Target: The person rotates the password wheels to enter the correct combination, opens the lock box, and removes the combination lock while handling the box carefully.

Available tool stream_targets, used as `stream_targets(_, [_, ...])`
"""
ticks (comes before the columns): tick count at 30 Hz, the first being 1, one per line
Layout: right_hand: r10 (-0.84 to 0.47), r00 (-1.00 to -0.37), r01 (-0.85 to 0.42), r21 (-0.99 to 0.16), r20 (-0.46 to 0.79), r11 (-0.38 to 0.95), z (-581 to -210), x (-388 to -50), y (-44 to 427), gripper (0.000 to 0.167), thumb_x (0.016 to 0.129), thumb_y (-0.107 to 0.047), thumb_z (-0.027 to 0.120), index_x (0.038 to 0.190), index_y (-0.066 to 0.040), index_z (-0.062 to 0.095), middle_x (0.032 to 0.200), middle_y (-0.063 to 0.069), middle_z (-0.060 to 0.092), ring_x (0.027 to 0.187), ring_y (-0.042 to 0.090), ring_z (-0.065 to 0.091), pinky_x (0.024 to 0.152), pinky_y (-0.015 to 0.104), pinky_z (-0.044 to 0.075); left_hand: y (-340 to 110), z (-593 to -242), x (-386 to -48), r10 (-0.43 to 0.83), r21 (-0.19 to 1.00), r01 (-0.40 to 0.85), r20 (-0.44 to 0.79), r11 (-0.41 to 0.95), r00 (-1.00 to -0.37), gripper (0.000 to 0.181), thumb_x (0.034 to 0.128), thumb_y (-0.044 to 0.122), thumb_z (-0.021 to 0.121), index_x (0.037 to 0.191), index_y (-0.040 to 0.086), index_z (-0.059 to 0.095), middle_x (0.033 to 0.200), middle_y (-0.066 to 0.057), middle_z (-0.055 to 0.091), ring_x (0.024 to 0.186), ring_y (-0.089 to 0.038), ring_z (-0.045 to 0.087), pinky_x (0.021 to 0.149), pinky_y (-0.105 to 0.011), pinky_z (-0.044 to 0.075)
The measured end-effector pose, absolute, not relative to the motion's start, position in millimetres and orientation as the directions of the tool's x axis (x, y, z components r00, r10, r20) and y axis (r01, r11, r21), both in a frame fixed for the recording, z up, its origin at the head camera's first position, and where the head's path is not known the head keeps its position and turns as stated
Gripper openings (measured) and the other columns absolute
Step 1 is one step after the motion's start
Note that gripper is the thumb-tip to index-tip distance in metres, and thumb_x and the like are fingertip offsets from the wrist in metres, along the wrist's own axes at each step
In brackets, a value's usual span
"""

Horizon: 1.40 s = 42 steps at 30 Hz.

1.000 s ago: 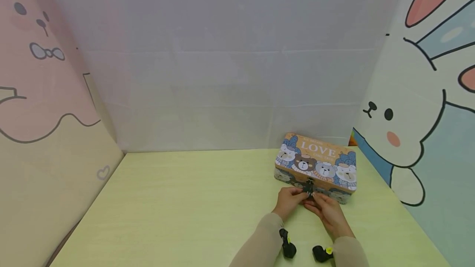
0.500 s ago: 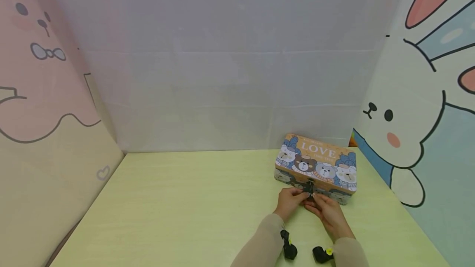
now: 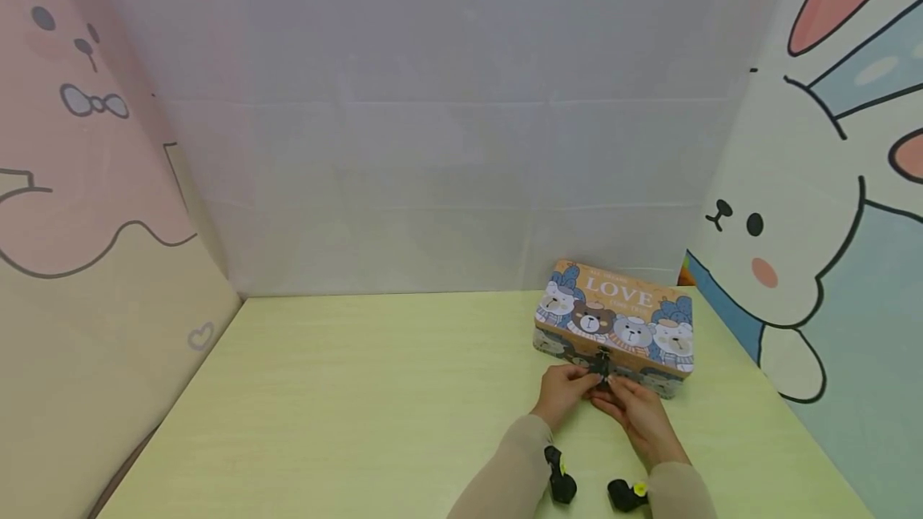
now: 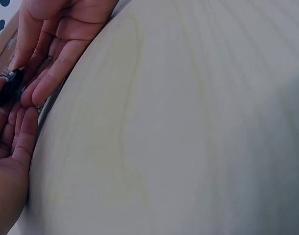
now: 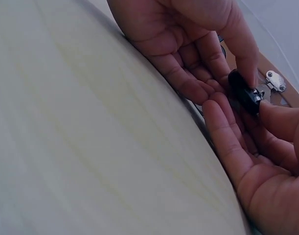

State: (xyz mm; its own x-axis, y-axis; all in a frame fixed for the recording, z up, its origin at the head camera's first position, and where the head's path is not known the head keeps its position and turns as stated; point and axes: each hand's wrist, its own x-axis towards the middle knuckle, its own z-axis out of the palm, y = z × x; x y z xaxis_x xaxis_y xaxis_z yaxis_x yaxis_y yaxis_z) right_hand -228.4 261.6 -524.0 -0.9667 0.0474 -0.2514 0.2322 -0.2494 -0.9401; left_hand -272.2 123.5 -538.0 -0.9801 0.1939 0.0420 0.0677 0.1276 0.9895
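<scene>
Gripping: both hands busy at one part. Left hand (image 3: 562,392) and right hand (image 3: 644,415) pinch a black lock-like piece (image 5: 244,93) between them; thumbs on it, other fingers curled below, fingertips of the two hands meeting.
LOVE box: bear-print box (image 3: 613,303), lid down, lying flat on the table (image 3: 360,407) near its rear right corner, turned at an angle to the rear edge.
Clasp: metal clasp (image 5: 275,81) on the box's front side; black piece right at it. Hooked through or just held there, cannot tell.
Rear edge: box's back close to the back sheet (image 3: 433,118); tight side, exact gap hidden behind the box.
Right edge: narrow wedge of tabletop between box and rabbit panel (image 3: 815,263), widening toward the front.
Left side: wide run of tabletop from box to pink-and-cream panel (image 3: 94,183); roomiest direction by far.
Front side: hands up against the box front; left sleeve (image 3: 508,471) and right sleeve (image 3: 681,495) fill much of the approach.
Between forearms: small pocket of table, with a yellow-spotted black item (image 3: 561,483) by the left sleeve and a second one (image 3: 624,496) by the right.
</scene>
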Motion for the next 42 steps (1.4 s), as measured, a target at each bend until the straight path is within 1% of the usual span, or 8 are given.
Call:
stream_targets(2, [0.055, -0.965, 0.233, -0.938, -0.255, -0.255, -524, -229, 262, 0.045, 0.108, -0.005, 0.033, 0.145, 0.020, 0.025, 0.096, 0.007, 0.066, 0.088, 0.012, 0.069, 0.087, 0.029, 0.054, 123, -537, -272, 0.182, 0.990, 0.049, 0.024, 0.132, -0.983, 0.015, 0.0848, 0.016, 0.077, 0.089, 0.001, 0.078, 0.078, 0.002, 0.071, 0.068, -0.002, 0.057, 0.063, -0.021, 0.048])
stream_targets(4, [0.058, -0.965, 0.234, -0.938, -0.257, -0.256, -524, -229, 261, 0.046, 0.108, -0.006, 0.033, 0.145, 0.020, 0.024, 0.095, 0.007, 0.066, 0.088, 0.012, 0.069, 0.087, 0.029, 0.054, 123, -537, -272, 0.178, 0.992, 0.035, 0.013, 0.121, -0.984, 0.015, 0.0828, 0.013, 0.076, 0.092, 0.001, 0.077, 0.079, 0.003, 0.071, 0.069, -0.002, 0.058, 0.063, -0.021, 0.049])
stream_targets(6, [0.062, -0.965, 0.232, -0.938, -0.255, -0.256, -525, -230, 262, 0.046, 0.108, -0.006, 0.032, 0.146, 0.020, 0.024, 0.095, 0.006, 0.067, 0.087, 0.012, 0.069, 0.087, 0.029, 0.054, 123, -538, -272, 0.179, 0.995, 0.022, 0.004, 0.096, -0.984, 0.018, 0.0810, 0.010, 0.076, 0.096, 0.001, 0.076, 0.080, 0.003, 0.071, 0.070, -0.002, 0.059, 0.064, -0.021, 0.049])
stream_targets(10, [0.058, -0.967, 0.227, -0.939, -0.250, -0.258, -525, -230, 262, 0.046, 0.108, -0.006, 0.032, 0.146, 0.020, 0.024, 0.096, 0.006, 0.067, 0.088, 0.011, 0.069, 0.087, 0.029, 0.054, 123, -539, -273, 0.200, 0.998, 0.030, 0.019, 0.055, -0.980, 0.024, 0.0814, 0.008, 0.075, 0.104, 0.000, 0.076, 0.085, 0.000, 0.072, 0.075, -0.005, 0.062, 0.066, -0.021, 0.051])
stream_targets(14, [0.055, -0.967, 0.226, -0.939, -0.248, -0.258, -526, -230, 263, 0.046, 0.108, -0.006, 0.032, 0.146, 0.020, 0.024, 0.096, 0.006, 0.066, 0.088, 0.011, 0.069, 0.087, 0.029, 0.053, 122, -540, -274, 0.213, 0.997, 0.044, 0.030, 0.062, -0.977, 0.022, 0.0834, 0.009, 0.075, 0.103, -0.002, 0.077, 0.091, -0.003, 0.074, 0.083, -0.006, 0.064, 0.072, -0.023, 0.052])
stream_targets(16, [0.055, -0.967, 0.227, -0.940, -0.248, -0.255, -526, -230, 263, 0.046, 0.108, -0.006, 0.032, 0.146, 0.020, 0.024, 0.097, 0.006, 0.066, 0.088, 0.011, 0.069, 0.087, 0.029, 0.053, 122, -541, -274, 0.220, 0.997, 0.047, 0.032, 0.065, -0.975, 0.021, 0.0844, 0.010, 0.075, 0.102, -0.002, 0.077, 0.092, -0.004, 0.075, 0.084, -0.006, 0.064, 0.073, -0.023, 0.052])
stream_targets(27, [0.053, -0.967, 0.227, -0.940, -0.248, -0.256, -526, -231, 262, 0.046, 0.109, -0.005, 0.032, 0.145, 0.021, 0.023, 0.096, 0.006, 0.067, 0.088, 0.012, 0.069, 0.087, 0.029, 0.054, 124, -548, -278, 0.229, 0.991, 0.105, 0.085, 0.079, -0.970, 0.015, 0.0843, 0.008, 0.075, 0.095, -0.002, 0.078, 0.084, -0.002, 0.074, 0.074, -0.001, 0.060, 0.066, -0.020, 0.050])
stream_targets(42, [0.057, -0.966, 0.229, -0.938, -0.252, -0.260, -524, -229, 261, 0.045, 0.108, -0.006, 0.034, 0.145, 0.020, 0.026, 0.096, 0.007, 0.068, 0.088, 0.012, 0.070, 0.087, 0.029, 0.054, 123, -546, -277, 0.231, 0.991, 0.101, 0.079, 0.086, -0.970, 0.015, 0.0856, 0.010, 0.076, 0.094, -0.002, 0.078, 0.083, -0.002, 0.074, 0.073, -0.002, 0.060, 0.064, -0.021, 0.049])
